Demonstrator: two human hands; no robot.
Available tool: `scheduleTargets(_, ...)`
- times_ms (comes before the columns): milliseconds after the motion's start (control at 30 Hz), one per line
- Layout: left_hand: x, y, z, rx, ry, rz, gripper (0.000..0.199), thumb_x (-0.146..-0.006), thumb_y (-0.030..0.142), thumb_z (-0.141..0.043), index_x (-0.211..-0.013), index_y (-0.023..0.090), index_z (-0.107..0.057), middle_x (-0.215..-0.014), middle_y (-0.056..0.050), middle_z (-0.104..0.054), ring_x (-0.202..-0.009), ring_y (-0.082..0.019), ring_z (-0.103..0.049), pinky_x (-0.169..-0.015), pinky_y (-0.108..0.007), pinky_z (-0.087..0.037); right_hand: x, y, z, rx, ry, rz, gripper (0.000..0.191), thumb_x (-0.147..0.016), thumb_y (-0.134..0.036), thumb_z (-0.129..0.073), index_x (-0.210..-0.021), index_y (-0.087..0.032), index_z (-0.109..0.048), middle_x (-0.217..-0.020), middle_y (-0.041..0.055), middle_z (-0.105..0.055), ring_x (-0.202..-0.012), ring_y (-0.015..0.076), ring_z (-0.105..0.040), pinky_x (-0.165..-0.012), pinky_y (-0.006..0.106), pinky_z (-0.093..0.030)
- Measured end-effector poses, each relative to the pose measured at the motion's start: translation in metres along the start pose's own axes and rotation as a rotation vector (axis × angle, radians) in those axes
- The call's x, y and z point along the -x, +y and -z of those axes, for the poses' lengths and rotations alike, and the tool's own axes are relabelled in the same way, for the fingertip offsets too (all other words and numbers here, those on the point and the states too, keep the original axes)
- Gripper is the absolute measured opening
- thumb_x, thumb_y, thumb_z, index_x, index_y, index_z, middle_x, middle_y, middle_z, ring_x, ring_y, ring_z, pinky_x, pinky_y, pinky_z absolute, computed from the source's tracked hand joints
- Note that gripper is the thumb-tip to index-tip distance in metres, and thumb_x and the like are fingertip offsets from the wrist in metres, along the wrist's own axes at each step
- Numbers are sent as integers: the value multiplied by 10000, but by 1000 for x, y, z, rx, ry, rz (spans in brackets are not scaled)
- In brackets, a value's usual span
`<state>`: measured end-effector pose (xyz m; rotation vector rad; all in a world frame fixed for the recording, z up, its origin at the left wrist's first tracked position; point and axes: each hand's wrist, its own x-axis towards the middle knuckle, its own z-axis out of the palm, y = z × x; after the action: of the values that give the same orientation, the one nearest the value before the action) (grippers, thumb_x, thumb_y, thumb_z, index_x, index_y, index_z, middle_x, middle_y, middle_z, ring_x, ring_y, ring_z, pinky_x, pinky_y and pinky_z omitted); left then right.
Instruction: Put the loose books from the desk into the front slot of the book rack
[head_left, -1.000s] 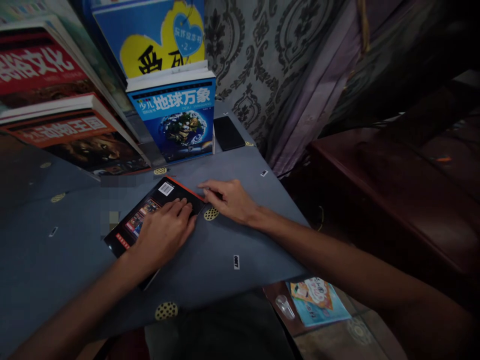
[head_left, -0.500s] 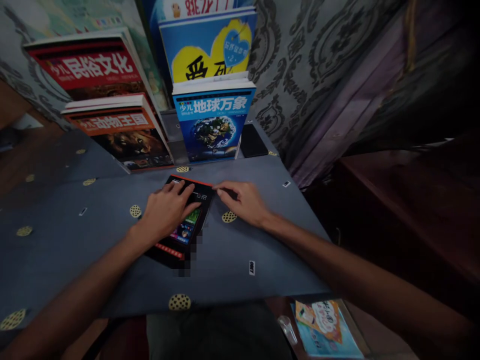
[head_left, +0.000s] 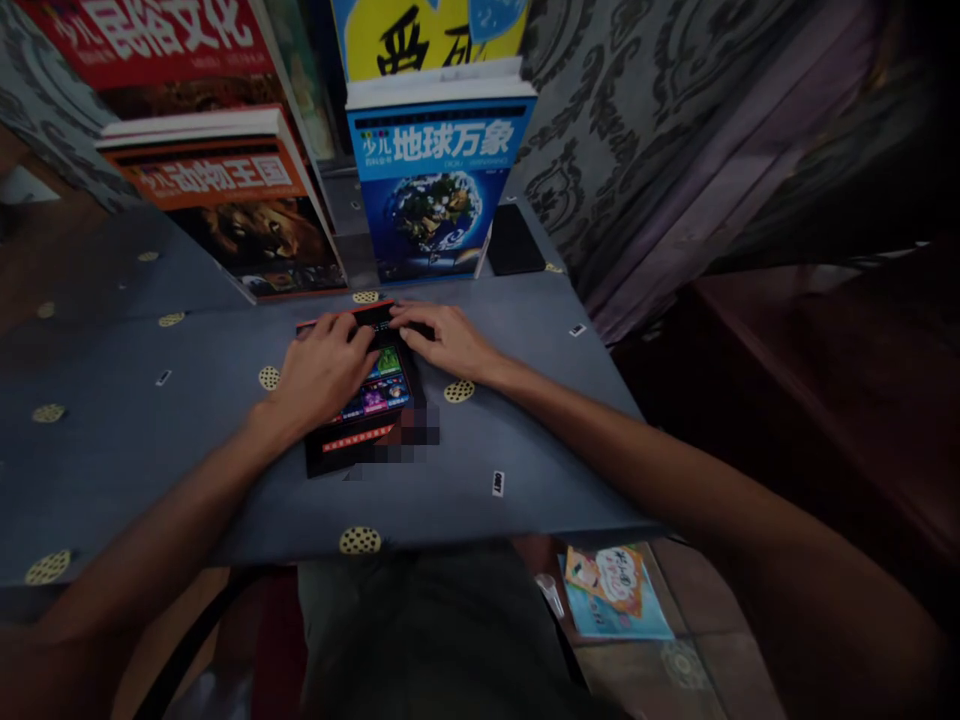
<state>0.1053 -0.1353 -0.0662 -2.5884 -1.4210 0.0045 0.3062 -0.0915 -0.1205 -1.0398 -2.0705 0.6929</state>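
A thin black book (head_left: pixel 379 395) with a grid of small coloured pictures and a red strip lies flat on the table. My left hand (head_left: pixel 319 368) rests on its upper left part, palm down, fingers a little bent and apart. At the top right corner of the book, my right hand (head_left: pixel 454 345) lays its fingertips on the cover with the thumb held apart. Both hands touch the book without gripping it. The fingers cover part of the top of the cover, and a blurred patch hides its lower right corner.
Behind the book stand a blue globe-cover book (head_left: pixel 435 200), an orange lion-cover book (head_left: pixel 240 210) and a red book (head_left: pixel 180 50). A dark flat phone-like object (head_left: pixel 515 240) lies at the back right. Below the table edge are colourful booklets (head_left: pixel 619 600).
My right hand has moved left onto the top right corner of the book. The book has turned straighter, and my left hand remains on it. The view has tilted downward.
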Motion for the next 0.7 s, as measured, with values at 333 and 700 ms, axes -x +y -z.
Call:
scheduleTargets(333, 48, 35, 15, 71, 60, -412, 288, -949, 364, -592, -1140, 161, -663, -1057, -113, -662, -1015, -278, -604, -820, -389, -512, 69, -29, 10, -135, 1, -14, 301, -949, -227, -499, -1158, -222, -717, -1189, 70, -744, -1168, 231, -657, -1035, 439, -496)
scheduleTargets(700, 43, 24, 12, 196, 158, -454, 284, -995, 323, -497, -1055, 158, -721, -1036, -83, -760, -929, -251, -700, -772, -375, -549, 73, -46, 19, -267, 47, -42, 262, -959, -221, -502, -1116, -196, -710, -1090, 56, -759, -1016, 182, -698, -933, 349, -530)
